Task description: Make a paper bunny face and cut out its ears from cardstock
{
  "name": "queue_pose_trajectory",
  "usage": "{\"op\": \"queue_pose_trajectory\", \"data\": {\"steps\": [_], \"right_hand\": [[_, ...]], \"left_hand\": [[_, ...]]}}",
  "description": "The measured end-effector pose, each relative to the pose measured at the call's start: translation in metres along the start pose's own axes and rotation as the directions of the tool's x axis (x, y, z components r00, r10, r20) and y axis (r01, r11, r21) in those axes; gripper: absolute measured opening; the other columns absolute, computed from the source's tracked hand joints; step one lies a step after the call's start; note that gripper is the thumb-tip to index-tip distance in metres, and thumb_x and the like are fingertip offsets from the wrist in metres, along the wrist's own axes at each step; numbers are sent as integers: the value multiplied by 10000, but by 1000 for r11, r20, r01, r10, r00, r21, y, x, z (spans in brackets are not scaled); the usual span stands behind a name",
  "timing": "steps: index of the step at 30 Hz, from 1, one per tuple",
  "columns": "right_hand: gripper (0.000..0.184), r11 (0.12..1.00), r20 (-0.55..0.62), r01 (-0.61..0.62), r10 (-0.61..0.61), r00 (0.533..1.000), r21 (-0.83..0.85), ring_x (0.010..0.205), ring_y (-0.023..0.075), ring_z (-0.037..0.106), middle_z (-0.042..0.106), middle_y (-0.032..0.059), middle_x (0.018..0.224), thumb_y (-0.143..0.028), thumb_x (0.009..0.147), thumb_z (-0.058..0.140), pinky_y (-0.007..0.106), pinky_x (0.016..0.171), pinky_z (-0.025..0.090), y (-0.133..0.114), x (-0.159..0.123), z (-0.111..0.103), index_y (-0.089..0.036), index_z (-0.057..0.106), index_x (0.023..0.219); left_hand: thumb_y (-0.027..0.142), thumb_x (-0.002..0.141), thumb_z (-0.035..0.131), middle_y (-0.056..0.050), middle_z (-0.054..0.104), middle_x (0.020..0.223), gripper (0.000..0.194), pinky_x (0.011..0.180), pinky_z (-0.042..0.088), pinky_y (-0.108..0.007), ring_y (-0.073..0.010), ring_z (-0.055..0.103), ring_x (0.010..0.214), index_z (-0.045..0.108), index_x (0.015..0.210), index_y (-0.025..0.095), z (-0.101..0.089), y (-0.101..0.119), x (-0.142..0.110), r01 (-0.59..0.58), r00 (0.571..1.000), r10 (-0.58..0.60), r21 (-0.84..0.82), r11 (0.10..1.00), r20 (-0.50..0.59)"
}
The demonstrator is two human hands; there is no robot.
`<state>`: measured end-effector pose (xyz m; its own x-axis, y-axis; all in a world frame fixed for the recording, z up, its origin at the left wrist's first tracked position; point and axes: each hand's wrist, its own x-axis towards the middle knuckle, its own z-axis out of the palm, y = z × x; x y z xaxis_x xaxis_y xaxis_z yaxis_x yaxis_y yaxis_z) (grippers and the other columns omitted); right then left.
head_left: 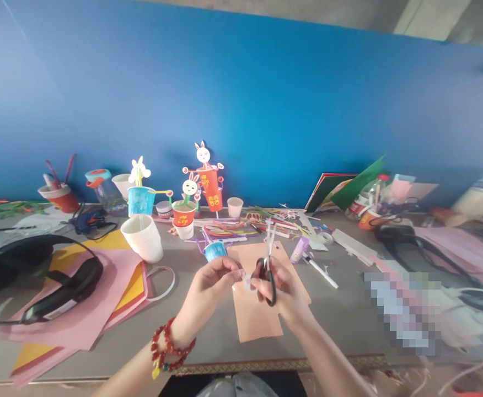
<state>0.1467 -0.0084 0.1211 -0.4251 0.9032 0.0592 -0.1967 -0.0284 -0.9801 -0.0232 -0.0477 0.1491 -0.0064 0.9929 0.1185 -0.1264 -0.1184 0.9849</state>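
Scissors (pixel 267 256) (partly finger-covered) sit in the right hand (pixel 283 285).

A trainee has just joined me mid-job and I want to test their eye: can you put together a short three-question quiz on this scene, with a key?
1. Multiple choice: what does the right hand hold?
A) A marker
B) Scissors
C) A glue stick

2. True or false: the red bracelet is on the left wrist.

3. Fill in the blank: the sheet of paper beneath the scissors is ____ in color.

Key:
1. B
2. True
3. Peach (light orange)
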Motion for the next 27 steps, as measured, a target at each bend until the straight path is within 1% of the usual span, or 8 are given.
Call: {"op": "queue_pose_trajectory", "data": {"steps": [3,6,9,14,16,22,27], "right_hand": [[406,993,117,-115,116,986,-15,450,56,424,610,-25,616,-533,803,735,183,431,314,13,-17,1,-192,514,805],[502,992,181,-129,125,976,12,406,35,369,612,-18,588,-635,779,726,178,402,265,24,-30,2,-186,501,791],[521,991,185,-130,121,975,35,402,33,375,618,-15,593,-652,770,731,172,395,269,28,-33,3,-179,513,811],[545,987,203,-154,142,969,48,378,29,367,620,-14,561,-668,748,742,164,375,267,24,-29,3,-179,507,803],[545,987,210,-159,148,967,38,363,25,356,621,-16,544,-671,749,737,164,367,257,24,-29,3,-180,505,791],[559,979,171,-203,203,964,-20,335,25,337,612,-26,504,-691,722,739,167,339,224,25,-28,0,-185,506,759],[542,979,159,-197,202,966,-45,322,24,310,609,-27,485,-680,727,736,180,340,199,25,-27,0,-192,500,730]], "left_hand": [[291,851,722,-6,647,856,143,789,440,-242,-148,567,821,650,795,181,3,-4,-1,-30,997,23,-95,995,-76],[272,856,728,-10,654,866,136,794,447,-245,-145,572,810,650,796,179,6,-5,-1,-58,994,45,-130,990,-98],[258,864,722,-9,651,846,139,792,455,-244,-142,580,792,646,781,176,9,-4,0,-73,994,61,-142,987,-92],[243,864,715,-1,651,827,134,772,457,-228,-132,589,774,644,771,177,14,-1,1,-81,994,66,-173,982,-90],[236,864,713,-1,652,821,126,769,456,-224,-131,589,776,648,774,177,14,-1,1,-84,994,70,-169,982,-87],[248,860,718,-3,642,801,136,777,453,-228,-136,582,780,652,766,175,12,-2,1,-76,995,64,-165,983,-79],[245,862,716,-8,645,810,128,776,452,-232,-141,584,787,651,776,178,12,-1,1,-75,995,63,-171,982,-78]]}}
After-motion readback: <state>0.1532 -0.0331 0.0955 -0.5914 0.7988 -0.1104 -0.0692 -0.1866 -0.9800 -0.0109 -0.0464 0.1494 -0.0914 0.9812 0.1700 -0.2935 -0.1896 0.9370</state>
